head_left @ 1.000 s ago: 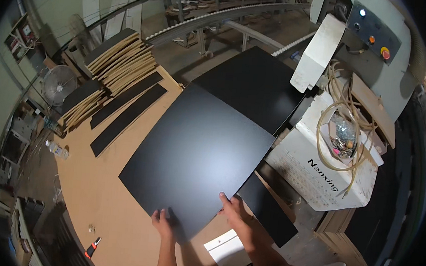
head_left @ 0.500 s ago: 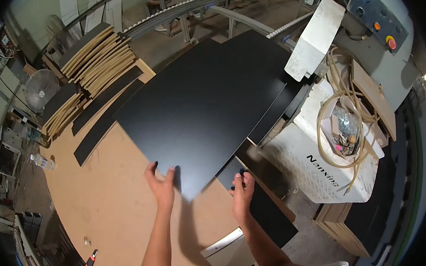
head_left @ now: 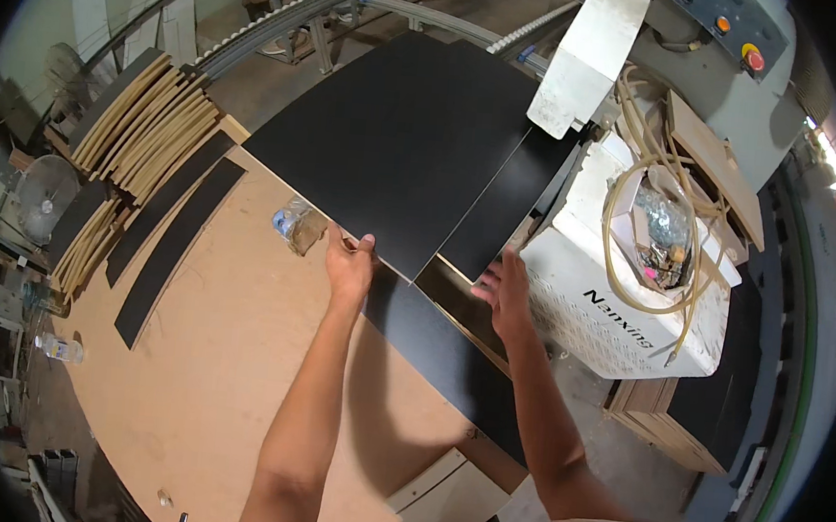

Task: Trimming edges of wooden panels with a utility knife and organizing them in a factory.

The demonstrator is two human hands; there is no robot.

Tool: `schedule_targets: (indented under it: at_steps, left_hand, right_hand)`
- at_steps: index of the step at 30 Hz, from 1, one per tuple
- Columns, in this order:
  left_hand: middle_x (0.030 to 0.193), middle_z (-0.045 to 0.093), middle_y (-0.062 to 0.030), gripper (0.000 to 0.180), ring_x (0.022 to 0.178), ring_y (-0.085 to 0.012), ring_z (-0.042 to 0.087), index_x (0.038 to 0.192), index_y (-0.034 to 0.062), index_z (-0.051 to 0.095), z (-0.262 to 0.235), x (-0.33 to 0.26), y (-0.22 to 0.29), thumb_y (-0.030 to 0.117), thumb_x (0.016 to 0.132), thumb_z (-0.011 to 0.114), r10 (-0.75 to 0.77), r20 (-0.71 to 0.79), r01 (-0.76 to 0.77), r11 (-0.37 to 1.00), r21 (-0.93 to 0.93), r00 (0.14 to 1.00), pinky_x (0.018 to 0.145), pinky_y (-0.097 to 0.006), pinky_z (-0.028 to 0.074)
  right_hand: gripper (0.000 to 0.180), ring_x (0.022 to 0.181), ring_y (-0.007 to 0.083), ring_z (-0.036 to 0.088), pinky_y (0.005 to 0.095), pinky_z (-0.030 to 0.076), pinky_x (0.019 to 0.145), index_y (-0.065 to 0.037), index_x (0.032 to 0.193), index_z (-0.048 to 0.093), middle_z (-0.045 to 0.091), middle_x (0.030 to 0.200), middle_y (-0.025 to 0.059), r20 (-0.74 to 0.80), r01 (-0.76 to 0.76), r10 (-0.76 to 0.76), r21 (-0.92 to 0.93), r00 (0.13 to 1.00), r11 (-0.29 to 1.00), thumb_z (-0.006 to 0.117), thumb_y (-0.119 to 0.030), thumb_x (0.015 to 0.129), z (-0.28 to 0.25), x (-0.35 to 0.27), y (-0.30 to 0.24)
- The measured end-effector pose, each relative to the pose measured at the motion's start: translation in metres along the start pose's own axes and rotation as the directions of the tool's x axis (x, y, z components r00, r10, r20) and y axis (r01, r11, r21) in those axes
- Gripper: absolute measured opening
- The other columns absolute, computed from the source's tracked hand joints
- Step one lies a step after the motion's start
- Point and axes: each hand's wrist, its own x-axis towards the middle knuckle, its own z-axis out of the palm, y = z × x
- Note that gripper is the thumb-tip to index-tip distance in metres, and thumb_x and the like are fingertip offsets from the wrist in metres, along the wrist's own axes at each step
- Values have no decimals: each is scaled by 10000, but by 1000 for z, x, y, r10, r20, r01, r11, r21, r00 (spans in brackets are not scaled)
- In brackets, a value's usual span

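A large black panel [head_left: 369, 139] with a pale edge lies across the worktable [head_left: 202, 381], its far end by the machine. My left hand [head_left: 349, 263] is closed on the panel's near edge, thumb on top and fingers under it. Along the panel's right side lies a narrow black strip [head_left: 501, 204]. At the strip's near end is my right hand [head_left: 507, 298], fingers apart and fingertips at its corner; whether they bear on it is unclear. Below both hands, another black board [head_left: 449, 371] runs along the table's right side.
Curved black strips [head_left: 178, 252] and stacked pale-edged strips [head_left: 144, 127] lie at left. A crumpled clear plastic bag [head_left: 298, 227] sits beside the panel. To the right stand a white machine housing [head_left: 583, 284] with a coiled hose [head_left: 610, 217], and stacked boards [head_left: 655, 427]. A bottle [head_left: 60, 348] lies far left.
The large panel has moved away from me and turned, uncovering the plastic bag and more of the board below. Both hands have moved forward; the left has taken hold of the panel's edge.
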Motion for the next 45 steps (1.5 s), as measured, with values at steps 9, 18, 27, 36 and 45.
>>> schedule_targets:
  at_steps: [9,18,27,36,45]
  left_hand:
    - [887,586,-66,815,784,-159,566,1479,-38,237,37,6,-17,145,846,716,121,20,-122,992,46,992,721,-293,493]
    - [1101,609,-122,318,1014,-245,618,1196,6,474,47,5,-28,149,935,586,-224,264,317,862,-395,938,852,-421,525]
    - [1219,592,-127,353,1113,-259,578,1252,22,481,-46,-87,-29,179,952,581,-245,91,260,860,-438,965,899,-437,487]
    - [1292,552,-161,426,1139,-256,546,1276,-78,493,-211,-251,-115,196,956,564,-392,-171,185,720,-669,904,954,-380,442]
    - [1061,629,-222,538,942,-233,576,1111,-181,554,-281,-450,-144,316,922,632,-195,-826,127,980,-150,528,879,-360,454]
  right_hand:
    - [427,961,230,632,350,581,584,-80,1254,405,557,1156,110,138,70,-63,-49,988,996,596,-300,942,27,24,-1]
    - [435,755,238,664,339,592,516,-59,1300,308,558,1143,159,229,-32,48,-74,972,997,557,-158,957,31,-8,21]
    - [489,963,296,625,479,543,804,-44,1361,348,515,1246,177,384,-224,211,-11,899,975,511,-288,969,-2,-91,46]
    - [573,1140,275,581,472,448,985,-31,1304,484,595,1243,123,474,-398,243,259,846,880,658,-399,902,-7,-88,44]
    - [383,1086,271,584,449,484,948,-52,1224,557,593,1187,81,425,-441,391,21,816,897,676,-121,866,-14,-216,157]
